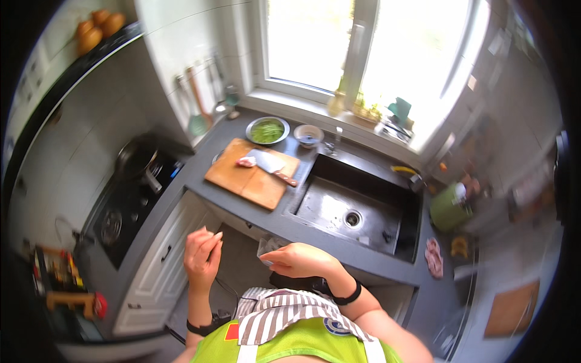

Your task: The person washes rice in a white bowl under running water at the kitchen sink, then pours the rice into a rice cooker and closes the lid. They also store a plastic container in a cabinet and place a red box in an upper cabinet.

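Note:
My left hand [202, 255] is raised in front of the white cabinet, fingers loosely curled and apart, with nothing visible in them. My right hand [303, 260] hangs before the counter's front edge, bent inward at the wrist. Right behind its fingers is a clear plastic bag or container [268, 244]; whether the fingers grip it, I cannot tell. Beyond both hands, a wooden cutting board [231, 174] lies on the grey counter. A cleaver [268, 161] rests flat on the board, its wooden handle towards the sink. Touching or close to the blade is a small pink-and-white piece of food [246, 162].
Behind the board stand a metal bowl of cut green vegetables [268, 131] and a smaller bowl [308, 136]. A dark sink [327, 204] is to the right, near a green canister [449, 206] and a pink cloth [434, 258]. On the left stove sits a wok [136, 156].

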The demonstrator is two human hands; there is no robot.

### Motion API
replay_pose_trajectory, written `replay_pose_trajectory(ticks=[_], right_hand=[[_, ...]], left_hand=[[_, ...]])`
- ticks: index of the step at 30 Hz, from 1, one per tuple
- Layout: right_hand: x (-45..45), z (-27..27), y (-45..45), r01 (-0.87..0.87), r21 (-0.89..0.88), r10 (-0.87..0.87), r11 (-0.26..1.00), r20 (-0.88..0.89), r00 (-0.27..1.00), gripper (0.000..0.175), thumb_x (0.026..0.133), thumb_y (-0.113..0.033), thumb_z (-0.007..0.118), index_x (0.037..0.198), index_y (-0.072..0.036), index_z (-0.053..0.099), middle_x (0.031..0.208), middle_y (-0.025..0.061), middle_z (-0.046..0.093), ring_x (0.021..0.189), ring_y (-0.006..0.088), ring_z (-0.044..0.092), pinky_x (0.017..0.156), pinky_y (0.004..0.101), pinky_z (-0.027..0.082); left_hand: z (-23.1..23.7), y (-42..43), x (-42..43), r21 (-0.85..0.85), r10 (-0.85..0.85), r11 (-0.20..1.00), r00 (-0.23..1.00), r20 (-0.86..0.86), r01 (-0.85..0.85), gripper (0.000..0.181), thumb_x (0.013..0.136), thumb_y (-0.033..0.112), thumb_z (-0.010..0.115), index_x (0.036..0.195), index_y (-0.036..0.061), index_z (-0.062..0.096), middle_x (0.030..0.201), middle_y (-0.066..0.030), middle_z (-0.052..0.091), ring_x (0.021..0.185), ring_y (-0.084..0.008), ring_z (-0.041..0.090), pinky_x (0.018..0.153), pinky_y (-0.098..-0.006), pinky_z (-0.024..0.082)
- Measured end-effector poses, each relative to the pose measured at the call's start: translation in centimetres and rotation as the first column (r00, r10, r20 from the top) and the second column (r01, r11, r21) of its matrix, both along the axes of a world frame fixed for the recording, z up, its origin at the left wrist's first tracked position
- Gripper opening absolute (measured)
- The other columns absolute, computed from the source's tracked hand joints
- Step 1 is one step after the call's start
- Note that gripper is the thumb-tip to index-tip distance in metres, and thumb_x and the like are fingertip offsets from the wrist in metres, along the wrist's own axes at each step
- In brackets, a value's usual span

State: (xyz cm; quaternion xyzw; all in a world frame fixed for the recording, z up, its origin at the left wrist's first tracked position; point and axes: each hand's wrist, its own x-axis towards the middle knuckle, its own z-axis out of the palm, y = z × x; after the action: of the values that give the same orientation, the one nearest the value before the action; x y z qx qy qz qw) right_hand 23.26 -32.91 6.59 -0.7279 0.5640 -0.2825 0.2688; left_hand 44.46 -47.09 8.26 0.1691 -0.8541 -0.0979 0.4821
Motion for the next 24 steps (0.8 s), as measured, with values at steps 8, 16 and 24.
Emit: replay_pose_trajectory(ticks=[8,16,24], right_hand=[[-2.1,-0.4,-1.2,0.099,0.125,-0.125,0.987,0.225,0.966,0.027,0.084,-0.001,0.06,0.111,-0.001,0.065,0.08,0.0106,0.07,0.066,0.0157,0.067,0.06,0.027,0.052],[2.6,-3.9,-9.2,-0.143,0.229,0.012,0.963,0.494,0.87,0.021,0.091,-0.004,0.055,0.107,0.003,0.066,0.076,0.0083,0.069,0.061,0.009,0.061,0.055,0.0213,0.049],[19.8,-5.4,-12.3,-0.649,0.251,0.459,0.718,0.531,0.713,0.019,0.09,-0.006,0.059,0.105,0.003,0.066,0.076,0.0079,0.068,0.062,0.0105,0.062,0.057,0.0236,0.051]], left_hand=[[0.7,-0.7,2.4,-0.061,0.279,0.955,0.95,-0.138,-0.289,0.023,0.065,0.007,0.082,0.082,0.0076,0.066,0.067,-0.0025,0.051,0.068,-0.0215,0.052,0.072,-0.0363,0.049],[-1.0,5.8,12.5,-0.051,0.745,0.658,0.66,-0.094,-0.751,0.016,0.069,0.0,0.075,0.079,0.0076,0.064,0.06,-0.0015,0.052,0.056,-0.0203,0.048,0.053,-0.0311,0.039],[-2.7,18.7,24.7,0.212,0.986,0.165,0.17,0.005,-0.963,0.012,0.092,0.004,0.055,0.1,0.0029,0.064,0.075,-0.0072,0.066,0.05,-0.0135,0.049,0.048,-0.0264,0.039]])
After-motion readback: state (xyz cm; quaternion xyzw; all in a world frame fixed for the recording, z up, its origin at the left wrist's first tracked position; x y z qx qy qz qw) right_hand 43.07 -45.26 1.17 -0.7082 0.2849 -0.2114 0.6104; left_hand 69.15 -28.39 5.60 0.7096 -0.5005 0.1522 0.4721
